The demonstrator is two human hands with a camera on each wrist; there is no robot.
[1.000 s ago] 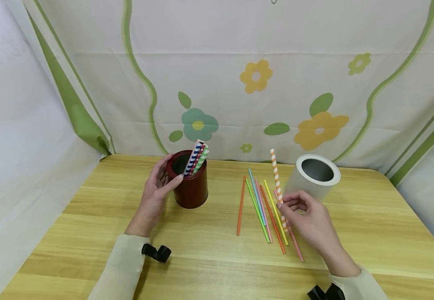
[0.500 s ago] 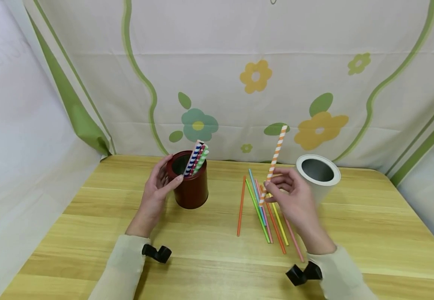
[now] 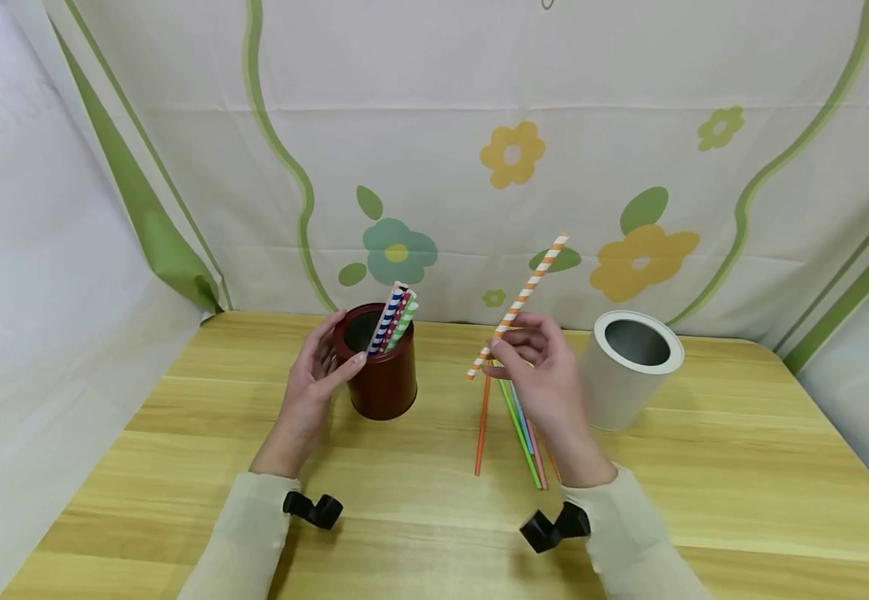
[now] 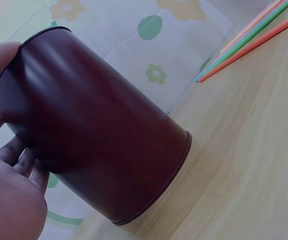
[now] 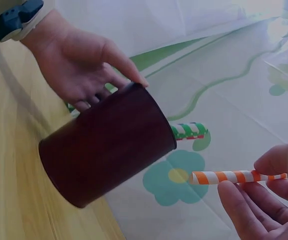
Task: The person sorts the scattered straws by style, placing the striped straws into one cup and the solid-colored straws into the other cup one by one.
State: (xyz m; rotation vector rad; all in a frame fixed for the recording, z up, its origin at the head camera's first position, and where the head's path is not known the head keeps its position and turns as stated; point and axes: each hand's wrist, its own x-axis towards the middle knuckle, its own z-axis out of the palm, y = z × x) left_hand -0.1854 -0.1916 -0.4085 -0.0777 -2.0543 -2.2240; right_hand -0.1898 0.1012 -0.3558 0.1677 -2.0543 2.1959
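A dark red can [image 3: 383, 385] stands upright on the table, holding several patterned paper straws [image 3: 395, 320] that lean right. The left hand [image 3: 310, 385] grips its rim from the left, thumb at the front. Between thumb and fingers the right hand [image 3: 546, 375] pinches an orange-and-white striped straw [image 3: 527, 290], tilted with its lower end toward the can and apart from it. In the right wrist view the striped straw [image 5: 223, 177] points at the can [image 5: 109, 145], where a green-and-white straw [image 5: 188, 131] sticks out. The left wrist view shows the can's side [image 4: 99, 130] beside the left hand [image 4: 14, 195].
Several thin coloured straws, among them an orange one [image 3: 482, 429] and a green one [image 3: 521, 433], lie on the wooden table [image 3: 404, 517], partly under the right hand. A white can [image 3: 617, 383] stands at the right. Flowered cloth [image 3: 434, 167] hangs behind the table.
The right hand has moved left and up from beside the white can with the striped straw, which now tilts more to the right at its top. The left hand and red can have stayed in place.
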